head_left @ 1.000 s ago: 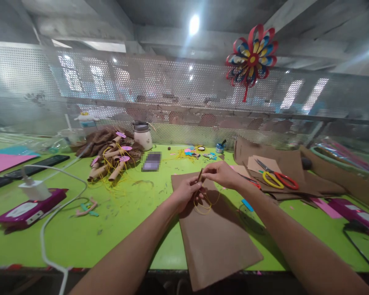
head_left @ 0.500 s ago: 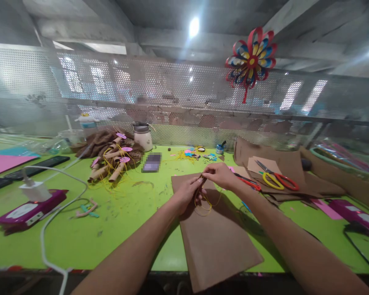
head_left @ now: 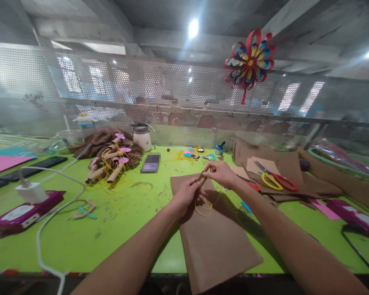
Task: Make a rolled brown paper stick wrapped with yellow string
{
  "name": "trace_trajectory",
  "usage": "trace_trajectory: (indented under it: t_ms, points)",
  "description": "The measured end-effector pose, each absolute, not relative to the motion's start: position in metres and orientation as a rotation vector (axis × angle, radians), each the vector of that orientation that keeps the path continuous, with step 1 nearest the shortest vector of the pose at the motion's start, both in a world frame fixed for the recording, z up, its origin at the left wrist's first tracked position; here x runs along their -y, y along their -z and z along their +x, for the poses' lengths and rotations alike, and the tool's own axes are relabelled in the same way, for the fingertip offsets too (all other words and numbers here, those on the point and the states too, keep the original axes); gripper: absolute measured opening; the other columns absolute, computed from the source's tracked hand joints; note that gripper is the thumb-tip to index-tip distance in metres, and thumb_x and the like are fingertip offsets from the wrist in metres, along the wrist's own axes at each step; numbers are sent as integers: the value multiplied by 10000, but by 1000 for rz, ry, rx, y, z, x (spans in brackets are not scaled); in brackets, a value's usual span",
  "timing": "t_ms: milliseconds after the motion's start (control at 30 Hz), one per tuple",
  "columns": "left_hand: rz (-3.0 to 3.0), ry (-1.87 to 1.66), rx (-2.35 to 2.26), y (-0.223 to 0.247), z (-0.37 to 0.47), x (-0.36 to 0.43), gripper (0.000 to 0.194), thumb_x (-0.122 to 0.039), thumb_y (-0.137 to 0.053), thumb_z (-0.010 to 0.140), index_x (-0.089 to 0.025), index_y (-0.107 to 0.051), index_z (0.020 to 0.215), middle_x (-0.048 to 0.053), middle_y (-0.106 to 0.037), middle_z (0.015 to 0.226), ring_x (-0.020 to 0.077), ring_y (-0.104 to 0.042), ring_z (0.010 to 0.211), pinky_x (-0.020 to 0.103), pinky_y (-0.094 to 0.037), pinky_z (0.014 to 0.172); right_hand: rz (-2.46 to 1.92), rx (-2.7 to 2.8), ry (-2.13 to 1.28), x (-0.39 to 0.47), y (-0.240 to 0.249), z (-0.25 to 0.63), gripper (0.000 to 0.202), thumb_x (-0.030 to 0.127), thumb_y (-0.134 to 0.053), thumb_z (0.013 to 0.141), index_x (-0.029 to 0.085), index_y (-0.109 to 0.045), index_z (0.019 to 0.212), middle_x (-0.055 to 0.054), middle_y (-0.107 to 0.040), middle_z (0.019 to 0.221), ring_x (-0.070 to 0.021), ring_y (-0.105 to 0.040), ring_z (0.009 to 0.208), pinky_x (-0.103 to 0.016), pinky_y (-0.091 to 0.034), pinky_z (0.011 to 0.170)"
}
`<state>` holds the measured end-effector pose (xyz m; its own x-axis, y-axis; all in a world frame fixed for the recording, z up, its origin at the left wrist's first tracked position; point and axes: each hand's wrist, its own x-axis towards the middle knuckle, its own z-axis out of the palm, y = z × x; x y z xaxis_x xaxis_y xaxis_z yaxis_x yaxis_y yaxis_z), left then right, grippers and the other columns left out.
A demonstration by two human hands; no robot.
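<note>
In the head view, the small brown piece (head_left: pixel 201 179) looks narrow and is partly covered by fingers, with a thin yellow string (head_left: pixel 204 215) hanging in a loop just below. It is located between the two hands, the left hand (head_left: pixel 187 195) pinching it from the left and the right hand (head_left: pixel 220 173) pinching its upper end with the fingertips. Both are above the far part of a brown paper sheet (head_left: pixel 219 250), whose near corner passes over the near edge of the green table (head_left: pixel 126 237).

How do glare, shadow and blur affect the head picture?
Head view: the bright white ceiling light glares and streaks; head view: shadow darkens part of the flat brown rectangular sheet; head view: the thin yellow string looks soft; head view: a dark rectangular patch is pixelated; head view: outer edges look stretched.
</note>
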<state>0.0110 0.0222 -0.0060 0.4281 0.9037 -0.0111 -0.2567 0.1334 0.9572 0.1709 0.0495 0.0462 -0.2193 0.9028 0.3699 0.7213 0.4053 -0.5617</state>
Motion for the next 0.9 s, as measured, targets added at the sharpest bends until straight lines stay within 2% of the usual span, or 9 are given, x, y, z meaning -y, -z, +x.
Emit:
trace_trajectory:
  t_ms: [167, 267, 367, 500, 633, 767, 900]
  points:
    - [1137, -889, -693, 5, 10, -21, 308, -279, -521, 840, -119, -559, 1100, 33, -584, 651, 101, -532, 489, 247, -461, 523, -1242, 2072, -600, -56, -51, 193, 217, 355, -642, 692, 139, -642, 720, 33, -487, 544, -95, -408, 517, -225, -301, 491]
    - [1143, -836, -706, 5, 10, -21, 225, -274, -514, 845, -119, -598, 986, 49, -598, 664, 105, -537, 503, 261, -467, 547, -1151, 1993, -768, -64, -44, 206, 232, 364, -636, 706, 134, -622, 736, 18, -514, 596, -88, -417, 530, -226, -318, 501]
    - [1140, -835, -730, 3, 10, -20, 186, -280, -537, 836, -125, -612, 906, 46, -598, 645, 99, -529, 503, 233, -441, 526, -1129, 1871, -886, -70, -34, 213, 273, 403, -628, 712, 136, -606, 767, 38, -467, 568, -72, -372, 482, -219, -297, 462]
    - [1107, -818, -723, -2, 11, -17, 211, -285, -550, 836, -151, -599, 991, 30, -598, 634, 99, -535, 498, 211, -423, 497, -1162, 1789, -969, -73, -25, 212, 349, 470, -633, 683, 138, -594, 786, 65, -403, 518, -64, -327, 447, -210, -268, 434]
    - [1027, -896, -651, -11, 8, -15, 155, -241, -550, 839, -158, -585, 966, 35, -617, 696, 104, -583, 571, 206, -468, 550, -1217, 1744, -964, -73, -18, 201, 376, 516, -604, 656, 149, -574, 737, 68, -384, 527, -58, -292, 442, -208, -256, 436]
    - [906, -1031, -601, -22, 1, -17, 113, -201, -534, 850, -157, -568, 948, 53, -636, 778, 115, -608, 653, 233, -508, 612, -1284, 1671, -824, -80, -4, 185, 385, 548, -472, 725, 171, -546, 728, 84, -299, 467, -83, -269, 409, -228, -262, 424]
    - [789, -1185, -597, -30, -8, -22, 88, -180, -503, 869, -141, -577, 896, 49, -633, 764, 105, -593, 642, 252, -523, 649, -1311, 1646, -611, -80, 8, 166, 414, 539, -416, 787, 187, -538, 606, 39, -355, 452, -139, -382, 467, -264, -316, 482]
